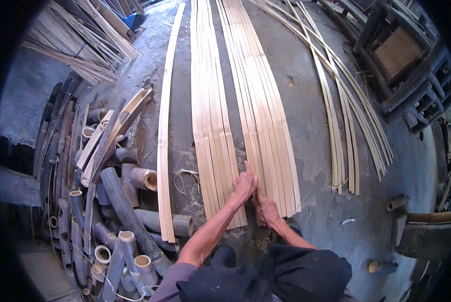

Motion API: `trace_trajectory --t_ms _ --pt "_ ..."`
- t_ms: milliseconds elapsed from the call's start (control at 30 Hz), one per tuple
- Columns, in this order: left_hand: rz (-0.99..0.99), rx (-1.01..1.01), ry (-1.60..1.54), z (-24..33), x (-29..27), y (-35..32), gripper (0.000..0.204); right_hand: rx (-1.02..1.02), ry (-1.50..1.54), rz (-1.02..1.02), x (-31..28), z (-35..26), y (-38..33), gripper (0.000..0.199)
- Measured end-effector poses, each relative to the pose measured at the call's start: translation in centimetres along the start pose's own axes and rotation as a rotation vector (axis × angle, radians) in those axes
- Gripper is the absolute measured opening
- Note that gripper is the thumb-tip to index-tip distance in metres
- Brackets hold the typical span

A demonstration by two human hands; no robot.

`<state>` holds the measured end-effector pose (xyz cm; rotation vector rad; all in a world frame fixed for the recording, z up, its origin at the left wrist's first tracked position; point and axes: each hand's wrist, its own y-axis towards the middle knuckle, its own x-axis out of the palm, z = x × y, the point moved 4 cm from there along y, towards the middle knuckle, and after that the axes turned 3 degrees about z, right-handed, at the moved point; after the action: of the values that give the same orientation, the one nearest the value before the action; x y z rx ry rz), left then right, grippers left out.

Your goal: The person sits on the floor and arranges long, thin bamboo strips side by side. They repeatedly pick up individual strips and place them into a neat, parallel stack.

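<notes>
Two side-by-side rows of long, flat, pale bamboo strips run away from me on the floor, a left row [210,121] and a right row [260,116]. At the near part of the gap between them, my left hand [244,185] has its index finger stretched along the inner edge of the right row. My right hand [267,209] is bent over that same edge, closed on a strip near its end, and touches my left hand. Its fingertips are partly hidden. Left of both rows lies a separate wide bamboo strip [168,131].
Cut bamboo tubes [126,194] and dark poles are heaped on the left. Thin strips [336,95] cross each other on the right floor. A bundle of splints [79,55] lies far left; a dark wooden frame [401,55] stands far right, and a round-rimmed container [432,216] below it.
</notes>
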<state>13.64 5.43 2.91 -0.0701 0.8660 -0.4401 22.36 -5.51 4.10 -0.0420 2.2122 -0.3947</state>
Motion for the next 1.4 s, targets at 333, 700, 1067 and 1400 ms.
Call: trace_trajectory --t_ms 333,700,1067,1400 --pt "0.128 0.065 0.015 -1.2 -0.1 -1.0 0.081 -0.026 0.011 -0.025 0.5 -0.5 -1.0 0.068" --pt "0.106 0.171 -0.085 -3.7 1.6 -1.3 0.068 -0.129 -0.169 -0.104 1.7 2.3 -0.9 0.066" --pt "0.616 -0.269 0.660 -14.2 -18.9 -6.3 0.057 -0.102 0.058 0.003 -0.9 -1.0 -2.0 0.040" --pt "0.534 -0.247 -0.335 -17.8 -21.3 -7.1 0.035 -0.361 -0.088 -0.036 2.0 -2.9 -3.3 0.024"
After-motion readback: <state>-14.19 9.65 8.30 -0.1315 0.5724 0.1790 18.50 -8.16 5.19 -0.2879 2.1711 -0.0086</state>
